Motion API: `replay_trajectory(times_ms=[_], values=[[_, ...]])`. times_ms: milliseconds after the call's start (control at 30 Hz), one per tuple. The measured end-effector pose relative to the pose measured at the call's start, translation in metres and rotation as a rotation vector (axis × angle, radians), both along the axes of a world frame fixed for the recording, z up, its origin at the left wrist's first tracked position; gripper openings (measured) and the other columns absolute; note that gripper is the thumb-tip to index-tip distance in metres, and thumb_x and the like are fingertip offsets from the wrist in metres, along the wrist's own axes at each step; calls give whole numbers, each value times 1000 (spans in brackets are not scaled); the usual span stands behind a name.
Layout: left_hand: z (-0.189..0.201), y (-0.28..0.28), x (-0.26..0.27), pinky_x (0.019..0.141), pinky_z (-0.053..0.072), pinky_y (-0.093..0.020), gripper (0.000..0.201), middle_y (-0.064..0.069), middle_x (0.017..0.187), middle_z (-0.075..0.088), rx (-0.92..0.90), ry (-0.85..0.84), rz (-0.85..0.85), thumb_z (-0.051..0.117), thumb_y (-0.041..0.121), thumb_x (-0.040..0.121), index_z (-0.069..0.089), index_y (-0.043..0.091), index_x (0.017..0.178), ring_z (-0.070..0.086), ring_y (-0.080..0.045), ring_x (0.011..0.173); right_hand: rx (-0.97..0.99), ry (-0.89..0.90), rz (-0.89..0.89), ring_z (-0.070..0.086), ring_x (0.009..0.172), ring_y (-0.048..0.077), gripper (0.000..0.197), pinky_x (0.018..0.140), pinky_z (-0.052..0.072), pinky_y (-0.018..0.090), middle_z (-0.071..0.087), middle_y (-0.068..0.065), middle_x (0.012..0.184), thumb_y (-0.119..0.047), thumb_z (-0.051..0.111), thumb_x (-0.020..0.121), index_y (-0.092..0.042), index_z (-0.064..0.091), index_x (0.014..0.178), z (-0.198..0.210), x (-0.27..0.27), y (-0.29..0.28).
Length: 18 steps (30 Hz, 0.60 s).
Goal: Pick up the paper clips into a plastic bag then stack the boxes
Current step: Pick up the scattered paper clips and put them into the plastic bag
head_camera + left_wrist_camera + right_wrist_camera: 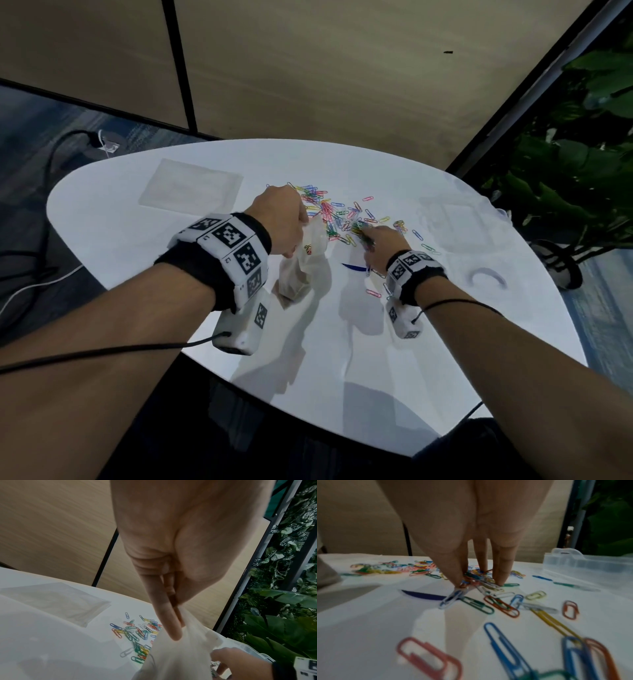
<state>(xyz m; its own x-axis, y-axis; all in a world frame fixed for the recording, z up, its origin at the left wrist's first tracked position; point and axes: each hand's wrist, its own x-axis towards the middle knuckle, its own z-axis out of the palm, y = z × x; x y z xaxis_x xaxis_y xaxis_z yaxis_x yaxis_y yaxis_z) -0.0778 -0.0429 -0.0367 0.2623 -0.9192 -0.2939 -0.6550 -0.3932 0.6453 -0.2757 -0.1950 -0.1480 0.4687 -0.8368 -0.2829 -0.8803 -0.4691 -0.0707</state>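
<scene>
Nearest on the white table (pixel 144 240), a pink clip lies alone just left of the right wrist. A little farther, the left hand (pixel 279 219) hangs above the table and pinches the rim of the plastic bag (pixel 308 260) between thumb and fingers; the bag droops down to the surface, and a few clips show through its upper part. To its right, the right hand (pixel 380 245) reaches down into the paper clips (pixel 335 212), with its fingertips (pixel 502 580) drawn together on a small bundle of them in the right wrist view. A dark blue crescent mark lies on the table between the two hands. The rest of the coloured clips spread across the table's middle, beyond and around both hands. Farther left lies a flat clear bag (pixel 191 186). On the right side rest the clear plastic boxes (pixel 455 219), flat and hard to make out in the head view. Green plants (pixel 582 154) stand beyond the table's right edge.
</scene>
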Motion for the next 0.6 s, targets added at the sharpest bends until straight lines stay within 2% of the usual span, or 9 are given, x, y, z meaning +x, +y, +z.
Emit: replay_trajectory(times_ms=[133,200,233,333,367,433,500,567,600], values=[[1,2,-3,73,64,-40,29,-12,77,71,22,7,-8,53,-1,96,67,5,121,75,-26,65,-115,81,34,61,103,32,31,81,50,33,61,14,111,1,51,84,-8,65,111,2,12,6],[1,2,-3,74,64,-40,29,-7,71,68,30,8,-7,54,-1,96,67,5,120,73,-24,63,-103,55,-17,64,99,31,26,77,52,30,66,13,105,4,51,82,-6,70,98,5,8,4],[1,2,-4,73,64,-39,29,-6,69,67,33,7,-8,54,-1,95,67,5,120,72,-23,61,-75,7,-87,65,100,29,28,80,54,28,69,11,105,4,53,81,-8,74,95,7,3,3],[1,2,-3,72,64,-38,31,-4,67,65,36,-3,-16,54,-3,94,66,5,121,71,-21,58,22,-219,-365,70,97,21,19,85,56,25,76,5,100,-6,65,79,-12,80,90,12,-18,-5],[1,2,-3,72,64,-39,32,-3,67,64,37,-4,-17,55,-3,94,66,5,122,71,-22,59,90,-298,-460,70,95,17,15,86,56,24,76,3,98,-10,71,79,-14,80,89,14,-26,-6],[1,2,-4,73,64,-39,32,-5,70,66,35,3,-14,54,-3,94,66,5,123,73,-24,61,312,-492,-604,70,93,16,19,89,56,27,76,3,100,-13,76,78,-17,77,97,22,-37,-8],[1,1,-5,72,64,-39,31,-10,74,70,27,17,-6,51,-2,96,65,5,122,73,-25,62,527,-812,-721,69,89,19,29,85,59,28,72,8,99,-4,72,82,-5,70,111,35,-37,-2],[1,0,-8,71,64,-39,30,-12,75,71,24,26,-4,50,-1,96,66,6,120,73,-25,62,727,-1158,-817,69,85,21,23,78,60,25,69,16,93,5,67,85,8,66,108,54,-25,13],[1,-1,-9,71,64,-39,30,-12,75,71,25,30,-7,50,-1,96,66,6,120,73,-25,61,814,-1262,-833,69,85,21,18,76,59,24,68,17,92,7,65,85,9,66,103,65,-17,22]])
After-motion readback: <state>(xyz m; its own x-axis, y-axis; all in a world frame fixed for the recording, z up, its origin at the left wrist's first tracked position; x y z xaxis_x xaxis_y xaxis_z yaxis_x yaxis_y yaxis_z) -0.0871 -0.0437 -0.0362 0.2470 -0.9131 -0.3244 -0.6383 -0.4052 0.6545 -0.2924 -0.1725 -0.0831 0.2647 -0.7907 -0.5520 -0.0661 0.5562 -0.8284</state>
